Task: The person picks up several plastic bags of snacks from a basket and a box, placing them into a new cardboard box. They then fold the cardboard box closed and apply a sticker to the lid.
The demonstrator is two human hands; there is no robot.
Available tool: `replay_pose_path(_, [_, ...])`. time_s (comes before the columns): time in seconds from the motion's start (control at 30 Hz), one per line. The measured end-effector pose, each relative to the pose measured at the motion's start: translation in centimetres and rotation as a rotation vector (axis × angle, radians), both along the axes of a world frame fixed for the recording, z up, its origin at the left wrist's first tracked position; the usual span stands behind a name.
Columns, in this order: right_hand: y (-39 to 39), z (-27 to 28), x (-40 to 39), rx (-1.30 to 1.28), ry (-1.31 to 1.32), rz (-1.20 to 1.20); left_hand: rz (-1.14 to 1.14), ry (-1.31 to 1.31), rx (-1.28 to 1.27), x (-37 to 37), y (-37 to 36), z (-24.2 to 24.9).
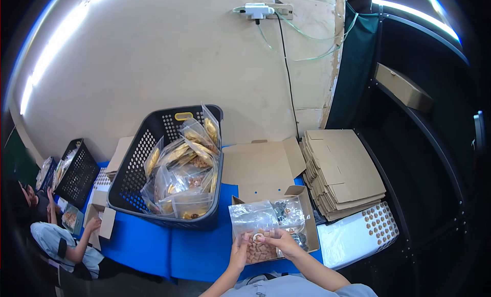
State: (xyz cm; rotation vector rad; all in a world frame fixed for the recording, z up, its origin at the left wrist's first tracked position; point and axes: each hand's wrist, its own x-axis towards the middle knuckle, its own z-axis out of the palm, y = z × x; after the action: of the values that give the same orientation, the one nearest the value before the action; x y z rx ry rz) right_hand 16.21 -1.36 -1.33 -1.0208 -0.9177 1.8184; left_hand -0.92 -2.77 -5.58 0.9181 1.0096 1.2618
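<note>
Left hand [238, 252], right hand [286, 244] closed on clear bag [253, 216] of brown pieces [259, 254], over open box [311, 223]

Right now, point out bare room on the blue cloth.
Bare blue cloth shows in front of the black basket, between the small carton and the open box. Crowded: that box, under both hands and their bag; right of it, the cardboard stack.
</note>
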Motion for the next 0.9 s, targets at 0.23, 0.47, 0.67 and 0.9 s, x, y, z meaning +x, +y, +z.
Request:
replay_pose_path(0.23, [-0.3, -1.2, 0.7, -0.082, -0.035, -0.178, -0.164, 0.229, 0.145, 0.6, -1.3, 2.0])
replay_pose_path(0.47, [0.8, 0.3, 4.2, 0.07, 0.015, -0.164, -0.452, 0.303, 0.086, -0.4, -1.1, 3.4])
replay_pose_path(0.67, [-1.3, 0.2, 1.5, 0.239, -0.082, -0.124, -0.156, 0.188, 0.06, -0.2, 0.4, 5.5])
replay_pose_path(0.9, [-0.8, 0.7, 2.4, 0.212, -0.062, 0.009, -0.233, 0.018, 0.062, -1.6, 1.4, 4.0])
